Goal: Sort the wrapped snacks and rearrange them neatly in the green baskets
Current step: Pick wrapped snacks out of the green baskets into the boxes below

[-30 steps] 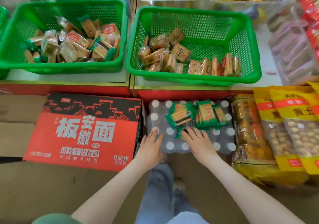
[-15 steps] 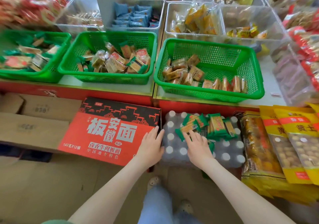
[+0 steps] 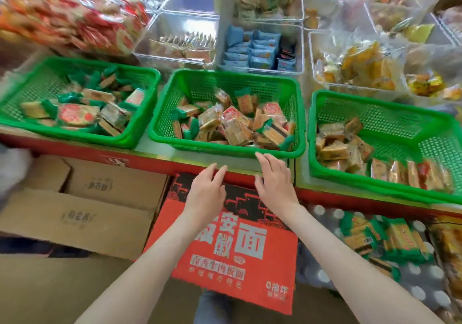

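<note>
Three green baskets stand in a row on the shelf. The left basket holds green and red wrapped snacks, the middle basket a loose heap of mixed wrapped snacks, and the right basket tan snacks, partly lined up along its front. My left hand and my right hand hover empty, fingers straight, just in front of the middle basket's near rim. Several green-wrapped snacks lie on a spotted pack at the lower right.
A red noodle carton sits under my forearms, with brown cardboard boxes to its left. Clear bins of other snacks stand behind the baskets. The red shelf edge runs in front of them.
Both hands have left the green-wrapped snacks on the spotted pack and moved up and left to the front of the middle basket. The view has swung left and upward.
</note>
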Motion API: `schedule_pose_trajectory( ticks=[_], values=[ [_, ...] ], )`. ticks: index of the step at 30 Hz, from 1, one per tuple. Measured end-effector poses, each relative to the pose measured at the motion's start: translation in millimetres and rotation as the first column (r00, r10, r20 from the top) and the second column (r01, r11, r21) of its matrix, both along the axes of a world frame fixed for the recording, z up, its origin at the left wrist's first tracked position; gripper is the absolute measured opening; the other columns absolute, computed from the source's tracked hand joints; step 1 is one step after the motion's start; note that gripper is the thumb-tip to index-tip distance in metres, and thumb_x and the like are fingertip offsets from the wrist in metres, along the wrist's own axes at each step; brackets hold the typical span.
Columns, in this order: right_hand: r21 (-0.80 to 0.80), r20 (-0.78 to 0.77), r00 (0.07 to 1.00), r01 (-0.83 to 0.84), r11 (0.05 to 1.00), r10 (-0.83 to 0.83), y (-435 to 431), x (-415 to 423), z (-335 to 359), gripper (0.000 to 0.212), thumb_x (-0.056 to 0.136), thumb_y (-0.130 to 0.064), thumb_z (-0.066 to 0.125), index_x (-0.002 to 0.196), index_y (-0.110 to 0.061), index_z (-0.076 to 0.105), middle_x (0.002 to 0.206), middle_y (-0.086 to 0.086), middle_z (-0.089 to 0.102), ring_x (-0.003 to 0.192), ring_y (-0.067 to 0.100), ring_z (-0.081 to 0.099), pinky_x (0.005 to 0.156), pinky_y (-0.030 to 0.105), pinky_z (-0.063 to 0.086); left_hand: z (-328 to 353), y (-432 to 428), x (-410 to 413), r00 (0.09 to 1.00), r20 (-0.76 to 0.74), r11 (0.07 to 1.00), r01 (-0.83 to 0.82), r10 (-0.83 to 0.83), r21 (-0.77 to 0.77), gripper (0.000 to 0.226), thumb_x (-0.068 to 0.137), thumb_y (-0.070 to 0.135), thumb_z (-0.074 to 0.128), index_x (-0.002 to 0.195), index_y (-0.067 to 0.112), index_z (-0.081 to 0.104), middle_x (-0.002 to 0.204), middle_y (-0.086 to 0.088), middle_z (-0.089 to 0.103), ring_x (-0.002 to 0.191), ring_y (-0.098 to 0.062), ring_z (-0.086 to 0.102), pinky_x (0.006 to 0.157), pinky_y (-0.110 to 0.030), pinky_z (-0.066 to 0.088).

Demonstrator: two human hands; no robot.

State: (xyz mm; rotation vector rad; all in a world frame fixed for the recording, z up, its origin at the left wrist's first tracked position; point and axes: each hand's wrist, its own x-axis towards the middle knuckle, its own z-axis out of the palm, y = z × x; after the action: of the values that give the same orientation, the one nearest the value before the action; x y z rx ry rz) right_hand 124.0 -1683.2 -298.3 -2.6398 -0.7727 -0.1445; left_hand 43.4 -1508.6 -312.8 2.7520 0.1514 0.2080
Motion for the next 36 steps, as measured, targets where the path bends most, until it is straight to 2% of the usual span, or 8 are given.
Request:
schedule_pose_trajectory(
  ticks=[3, 9, 13, 20, 25, 29, 33, 36],
  values=[
    [0.002, -0.062, 0.988, 0.141, 0.990, -0.140, 42.2, 42.0, 12.4, 0.054, 0.090, -0.014, 0.057, 0.141, -0.008, 0.041, 0.135, 0.017, 0.047, 0.122, 0.035, 0.042, 0.100, 0.047, 0.037, 10.3, 50.2, 22.5, 0.999, 0.033, 0.999, 0.007, -0.008, 0.032, 0.049, 0.076, 0.002, 0.070, 0.125, 0.001, 0.062, 0.120, -0.033, 0.058, 0.104, -0.047, 0.061, 0.085, -0.054, 0.051],
    [-0.316, -0.213, 0.884, 0.341, 0.886, -0.416, 49.3, 103.8, 13.3, 0.067, 0.094, -0.020, 0.050, 0.151, -0.016, 0.015, 0.153, 0.016, 0.023, 0.142, 0.032, 0.018, 0.114, 0.047, 0.016, 11.4, 93.3, 73.8, 0.995, 0.051, 0.994, 0.082, -0.086, 0.076, 0.053, 0.073, -0.003, 0.074, 0.125, 0.002, 0.062, 0.120, -0.034, 0.058, 0.107, -0.047, 0.059, 0.089, -0.053, 0.050],
    [-0.440, -0.214, 0.860, 0.338, 0.832, -0.462, 45.9, 119.6, 9.3, 0.071, 0.091, -0.019, 0.052, 0.151, -0.017, 0.015, 0.145, 0.015, 0.035, 0.133, 0.033, 0.031, 0.108, 0.045, 0.026, 5.4, 118.0, 103.5, 0.998, -0.025, 0.989, 0.066, -0.063, 0.131, 0.056, 0.074, -0.002, 0.072, 0.128, 0.003, 0.059, 0.120, -0.035, 0.057, 0.105, -0.047, 0.059, 0.087, -0.052, 0.051],
    [-0.165, 0.015, 0.923, 0.381, 0.910, -0.384, 52.7, 116.2, 1.2, 0.067, 0.084, -0.021, 0.064, 0.143, -0.010, 0.035, 0.122, 0.013, 0.054, 0.111, 0.031, 0.046, 0.094, 0.046, 0.036, 11.7, 141.2, 141.8, 0.933, -0.356, 0.998, -0.023, 0.043, 0.062, 0.064, 0.099, 0.031, 0.045, 0.154, 0.026, 0.012, 0.152, -0.016, 0.028, 0.129, -0.033, 0.039, 0.098, -0.043, 0.042],
    [0.056, 0.137, 0.982, 0.124, 0.991, -0.131, 86.8, 99.4, 0.1, 0.069, 0.079, -0.023, 0.070, 0.139, -0.010, 0.041, 0.120, 0.008, 0.055, 0.112, 0.024, 0.045, 0.098, 0.044, 0.035, 8.0, 146.4, 149.9, 0.929, -0.371, 0.996, 0.040, -0.005, 0.085, 0.070, 0.097, 0.033, 0.050, 0.154, 0.028, 0.009, 0.159, -0.013, 0.011, 0.143, -0.031, 0.020, 0.113, -0.045, 0.028],
    [0.062, 0.132, 0.991, -0.029, 0.998, 0.020, 115.6, 93.5, -2.9, 0.070, 0.080, -0.020, 0.070, 0.142, -0.014, 0.038, 0.124, 0.006, 0.053, 0.116, 0.021, 0.042, 0.098, 0.037, 0.031, 4.7, 167.9, 157.6, 0.916, -0.348, 0.947, -0.092, 0.202, 0.306, 0.081, 0.094, 0.045, 0.052, 0.154, 0.019, 0.005, 0.159, -0.020, 0.000, 0.146, -0.036, 0.002, 0.118, -0.048, 0.008],
    [-0.017, 0.058, 0.993, -0.100, 0.995, 0.101, 141.0, 100.8, -8.9, 0.074, 0.078, -0.012, 0.072, 0.143, -0.020, 0.038, 0.125, 0.004, 0.053, 0.116, 0.020, 0.038, 0.096, 0.041, 0.032, 2.7, 179.3, 164.1, 0.839, -0.538, 0.994, -0.027, 0.082, 0.110, 0.078, 0.098, 0.044, 0.047, 0.155, 0.015, 0.002, 0.158, -0.020, 0.004, 0.143, -0.036, 0.015, 0.114, -0.045, 0.023],
    [-0.128, -0.034, 0.997, -0.075, 0.989, 0.071, 153.0, 115.3, -7.3, 0.069, 0.087, -0.016, 0.062, 0.149, -0.024, 0.031, 0.133, 0.003, 0.047, 0.121, 0.021, 0.036, 0.099, 0.040, 0.024, 0.5, 176.6, 158.9, 0.866, -0.498, 0.991, 0.038, 0.031, 0.129, 0.069, 0.101, 0.041, 0.041, 0.153, 0.010, 0.009, 0.152, -0.020, 0.019, 0.134, -0.036, 0.028, 0.110, -0.042, 0.030]
  ],
)
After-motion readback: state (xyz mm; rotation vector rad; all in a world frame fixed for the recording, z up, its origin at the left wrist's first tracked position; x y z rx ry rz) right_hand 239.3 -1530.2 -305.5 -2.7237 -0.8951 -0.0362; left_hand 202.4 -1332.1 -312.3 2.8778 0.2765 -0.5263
